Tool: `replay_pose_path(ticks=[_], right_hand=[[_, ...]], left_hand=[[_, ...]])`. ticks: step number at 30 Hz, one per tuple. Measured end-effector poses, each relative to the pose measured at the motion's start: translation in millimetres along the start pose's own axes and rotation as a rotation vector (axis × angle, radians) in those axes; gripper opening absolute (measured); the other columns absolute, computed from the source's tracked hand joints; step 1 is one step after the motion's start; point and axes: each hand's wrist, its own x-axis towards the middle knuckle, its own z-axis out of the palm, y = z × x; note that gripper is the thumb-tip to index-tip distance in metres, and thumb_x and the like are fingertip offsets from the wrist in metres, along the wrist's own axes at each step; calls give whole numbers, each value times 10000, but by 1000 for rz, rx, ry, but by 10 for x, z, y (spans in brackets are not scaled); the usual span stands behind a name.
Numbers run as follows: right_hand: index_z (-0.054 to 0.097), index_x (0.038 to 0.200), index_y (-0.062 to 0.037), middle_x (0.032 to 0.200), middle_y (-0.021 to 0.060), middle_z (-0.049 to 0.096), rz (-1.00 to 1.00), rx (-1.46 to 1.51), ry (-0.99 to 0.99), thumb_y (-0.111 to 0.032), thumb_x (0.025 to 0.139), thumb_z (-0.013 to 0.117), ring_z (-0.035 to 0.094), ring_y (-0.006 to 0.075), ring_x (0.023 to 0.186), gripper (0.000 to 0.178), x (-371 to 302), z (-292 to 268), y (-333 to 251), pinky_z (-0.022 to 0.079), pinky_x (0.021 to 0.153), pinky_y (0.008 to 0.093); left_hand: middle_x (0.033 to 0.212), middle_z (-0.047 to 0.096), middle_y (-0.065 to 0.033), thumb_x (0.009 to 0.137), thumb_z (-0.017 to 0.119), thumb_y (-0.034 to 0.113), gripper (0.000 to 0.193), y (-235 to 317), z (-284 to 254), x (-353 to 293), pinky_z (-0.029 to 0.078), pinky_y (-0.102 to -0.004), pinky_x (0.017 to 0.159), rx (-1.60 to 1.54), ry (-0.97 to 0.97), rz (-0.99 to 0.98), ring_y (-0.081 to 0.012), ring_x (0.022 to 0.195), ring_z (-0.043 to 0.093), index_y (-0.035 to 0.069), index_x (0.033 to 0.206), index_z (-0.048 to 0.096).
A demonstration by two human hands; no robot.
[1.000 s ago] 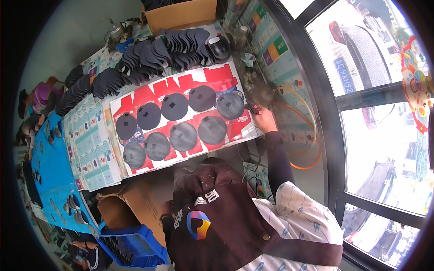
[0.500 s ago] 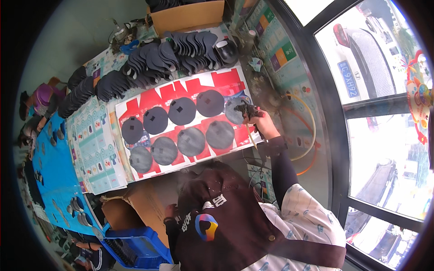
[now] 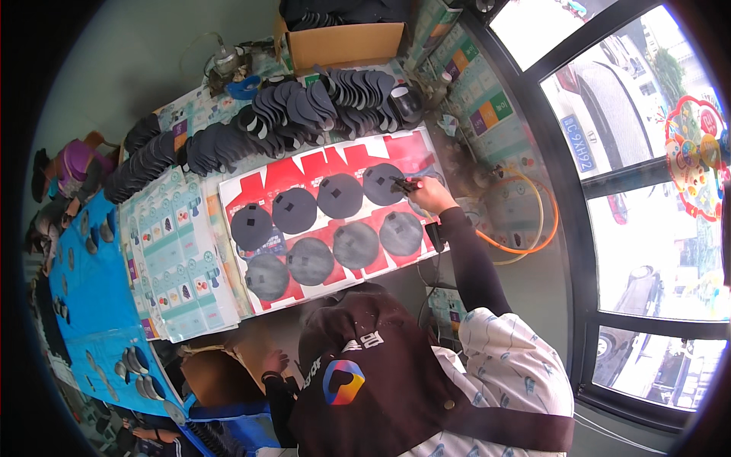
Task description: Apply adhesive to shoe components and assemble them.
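Observation:
My right hand (image 3: 431, 195) is wrapped round a dark spray gun (image 3: 406, 185). The tip reaches over the right edge of the rightmost dark round pad (image 3: 381, 183) in the far row. Several such pads lie in two rows on a red and white printed sheet (image 3: 301, 293), each with a small square at its middle. Pads in the near row, such as this one (image 3: 355, 245), look greyer than those in the far row. My left hand (image 3: 276, 362) hangs below the table's front edge, fingers loosely apart, holding nothing.
Stacked dark curved pieces (image 3: 293, 107) line the table behind the sheet. A cardboard box (image 3: 346, 42) stands at the back. Yellow and orange hoses (image 3: 525, 247) loop at right. Left is a blue-covered table (image 3: 95, 297) with other people's hands nearby; a blue crate (image 3: 236, 430) sits below.
My right hand has moved left with the spray gun, from beyond the far row's end to its rightmost pad. More of my left hand shows now. The whole view has shifted slightly.

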Motion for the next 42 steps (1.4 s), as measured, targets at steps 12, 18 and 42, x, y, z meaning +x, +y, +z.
replay_pose_path(ticks=[12,18,42], right_hand=[[707,1049,20,967,282,691,244,18,130,-146,799,631,657,447,973,310,-18,-259,-5,533,862,474],[697,1029,-21,924,269,674,250,135,-88,-169,808,655,655,441,903,269,-148,-212,68,500,782,484],[709,979,-9,924,301,656,334,17,9,-179,827,626,618,492,956,243,-141,-32,193,511,789,545]], left_hand=[[1040,695,-208,951,602,238,402,336,189,-90,553,-427,642,11,11,69,-322,874,694,13,1283,571],[1075,701,-211,899,658,136,385,638,461,-250,589,-432,730,713,-27,385,-308,920,704,-37,1240,613],[1076,709,-201,900,654,158,419,474,450,-132,602,-439,748,706,-47,234,-312,904,715,-12,1275,575]])
